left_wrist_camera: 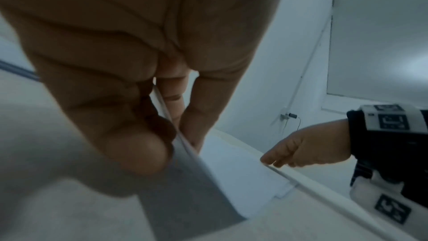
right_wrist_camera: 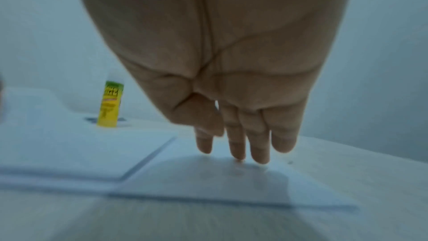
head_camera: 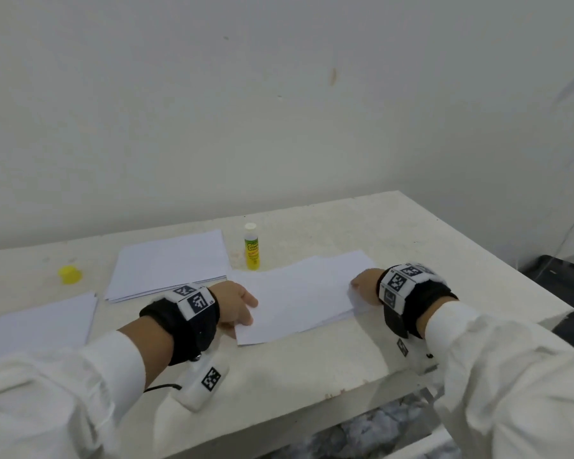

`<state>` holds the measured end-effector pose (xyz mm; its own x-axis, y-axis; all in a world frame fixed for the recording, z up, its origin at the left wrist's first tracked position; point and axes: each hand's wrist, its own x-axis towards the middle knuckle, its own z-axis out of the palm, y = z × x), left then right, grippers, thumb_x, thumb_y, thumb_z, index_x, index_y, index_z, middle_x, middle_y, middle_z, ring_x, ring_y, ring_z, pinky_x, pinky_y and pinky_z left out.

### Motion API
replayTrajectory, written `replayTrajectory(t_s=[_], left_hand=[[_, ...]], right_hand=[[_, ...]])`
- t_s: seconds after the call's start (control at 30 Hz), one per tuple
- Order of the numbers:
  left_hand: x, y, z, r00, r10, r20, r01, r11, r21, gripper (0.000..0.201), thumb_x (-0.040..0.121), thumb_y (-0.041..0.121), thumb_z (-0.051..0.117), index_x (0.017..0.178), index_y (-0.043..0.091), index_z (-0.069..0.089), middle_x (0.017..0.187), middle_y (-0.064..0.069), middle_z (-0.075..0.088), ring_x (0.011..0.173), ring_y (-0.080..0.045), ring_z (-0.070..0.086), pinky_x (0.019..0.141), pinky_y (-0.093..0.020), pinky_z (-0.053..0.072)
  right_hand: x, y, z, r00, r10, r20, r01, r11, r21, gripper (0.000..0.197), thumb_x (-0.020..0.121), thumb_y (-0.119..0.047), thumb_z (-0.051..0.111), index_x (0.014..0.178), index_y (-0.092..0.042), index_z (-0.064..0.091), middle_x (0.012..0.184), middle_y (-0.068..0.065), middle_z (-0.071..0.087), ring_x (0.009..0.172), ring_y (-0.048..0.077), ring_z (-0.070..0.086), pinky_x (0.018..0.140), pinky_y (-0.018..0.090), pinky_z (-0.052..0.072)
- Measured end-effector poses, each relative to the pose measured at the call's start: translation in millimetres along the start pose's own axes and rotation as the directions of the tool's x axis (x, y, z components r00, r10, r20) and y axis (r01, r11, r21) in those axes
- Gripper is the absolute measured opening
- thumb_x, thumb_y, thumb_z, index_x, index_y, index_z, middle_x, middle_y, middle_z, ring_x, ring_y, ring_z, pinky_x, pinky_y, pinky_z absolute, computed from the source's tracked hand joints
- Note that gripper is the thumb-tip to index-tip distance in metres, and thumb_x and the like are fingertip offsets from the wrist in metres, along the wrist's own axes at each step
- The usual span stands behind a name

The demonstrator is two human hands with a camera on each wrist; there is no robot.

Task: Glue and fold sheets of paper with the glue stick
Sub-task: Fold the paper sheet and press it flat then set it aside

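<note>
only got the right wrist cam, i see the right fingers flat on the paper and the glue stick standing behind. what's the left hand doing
Observer: The left hand pinches the left edge of that same sheet between thumb and fingers; the edge looks raised off the table.
Operator: ok, is the glue cap anywhere
Observer: A yellow cap lies on the table at the far left, well apart from the glue stick.
Operator: any more paper to do
Observer: Yes, a stack of paper lies just left of the glue stick.
</note>
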<state>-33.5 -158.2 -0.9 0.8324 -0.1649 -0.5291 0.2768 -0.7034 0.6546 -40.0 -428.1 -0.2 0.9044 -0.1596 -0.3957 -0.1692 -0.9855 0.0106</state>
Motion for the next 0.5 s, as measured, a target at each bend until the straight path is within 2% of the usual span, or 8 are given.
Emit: replayTrajectory(t_s=[0.07,0.17,0.3,0.33,0.4,0.47,0.5], left_hand=[[-5,-15,-18,0.999,-0.003,-0.04,0.009,0.991,0.133,0.03,0.086,0.0,0.064,0.111,0.017,0.063,0.098,-0.008,0.059,0.078,-0.021,0.059,0.057,-0.023,0.055],[-15,-36,-42,0.998,-0.023,-0.052,0.034,0.978,0.206,0.029,0.084,0.003,0.067,0.106,0.022,0.065,0.098,-0.006,0.061,0.073,-0.02,0.059,0.06,-0.022,0.054],[-30,-62,-67,0.996,-0.04,-0.085,0.064,0.953,0.295,0.031,0.079,0.005,0.074,0.098,0.026,0.064,0.08,0.0,0.059,0.063,-0.014,0.057,0.052,-0.018,0.05],[-34,-67,-72,0.995,-0.044,-0.093,0.072,0.944,0.321,0.031,0.078,0.006,0.075,0.099,0.026,0.064,0.075,0.001,0.059,0.058,-0.012,0.056,0.05,-0.017,0.048],[-41,-77,-79,0.993,-0.058,-0.102,0.092,0.925,0.369,0.034,0.078,0.009,0.076,0.104,0.026,0.063,0.071,0.004,0.058,0.051,-0.009,0.054,0.048,-0.015,0.046],[-47,-86,-84,0.992,-0.075,-0.104,0.11,0.912,0.394,0.035,0.077,0.011,0.077,0.104,0.028,0.061,0.074,0.005,0.057,0.05,-0.009,0.054,0.05,-0.016,0.047],[-49,-90,-86,0.991,-0.081,-0.108,0.118,0.907,0.405,0.036,0.077,0.012,0.077,0.104,0.028,0.06,0.076,0.005,0.057,0.051,-0.009,0.054,0.052,-0.017,0.047]], right_hand=[[10,-7,-7,0.998,0.023,-0.062,-0.016,0.992,0.122,0.039,0.095,-0.015,0.048,0.132,-0.008,0.052,0.135,0.013,0.052,0.125,0.027,0.049,0.099,0.031,0.04],[21,-41,-22,0.99,0.027,-0.141,0.016,0.955,0.297,0.039,0.094,-0.016,0.05,0.131,-0.009,0.054,0.133,0.013,0.054,0.123,0.027,0.051,0.095,0.03,0.041],[33,-93,-32,0.996,0.006,-0.084,0.041,0.837,0.546,0.048,0.083,-0.022,0.07,0.127,-0.008,0.057,0.128,0.013,0.058,0.117,0.029,0.056,0.088,0.033,0.047],[33,-106,-34,0.998,-0.009,-0.064,0.044,0.823,0.566,0.054,0.081,-0.027,0.073,0.128,-0.007,0.055,0.13,0.013,0.056,0.119,0.029,0.055,0.088,0.034,0.047],[35,-130,-36,0.998,-0.048,-0.034,0.059,0.826,0.561,0.071,0.082,-0.037,0.071,0.139,-0.006,0.043,0.14,0.012,0.047,0.126,0.029,0.049,0.097,0.035,0.044],[38,-149,-36,0.997,-0.062,-0.041,0.074,0.835,0.546,0.082,0.083,-0.042,0.068,0.146,-0.006,0.03,0.147,0.011,0.038,0.13,0.029,0.043,0.105,0.039,0.04],[41,-156,-36,0.997,-0.06,-0.043,0.074,0.823,0.563,0.082,0.083,-0.041,0.068,0.146,-0.006,0.03,0.146,0.012,0.039,0.128,0.03,0.044,0.105,0.041,0.039]])
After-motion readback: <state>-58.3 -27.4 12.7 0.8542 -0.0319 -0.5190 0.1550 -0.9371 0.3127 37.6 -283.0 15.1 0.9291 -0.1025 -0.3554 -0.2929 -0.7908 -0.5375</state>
